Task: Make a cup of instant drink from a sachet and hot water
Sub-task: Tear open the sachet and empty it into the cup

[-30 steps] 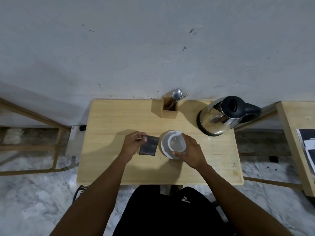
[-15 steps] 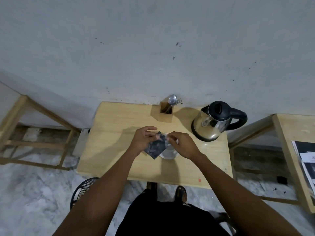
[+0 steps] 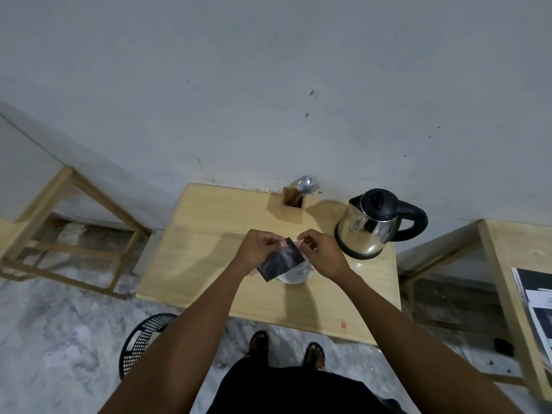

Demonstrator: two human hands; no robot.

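Worktop (image 3: 209,264) of pale wood carries steel kettle (image 3: 370,231) at right rear, cutlery holder (image 3: 293,208) by the wall, white cup (image 3: 294,273) at centre. Left hand (image 3: 258,249) and right hand (image 3: 318,249) each pinch a top corner of dark sachet (image 3: 282,259), held tilted just above the cup. Step looks like tearing it open: pinch close together at the top edge, tear across, keep the opening over the cup so powder doesn't spill.
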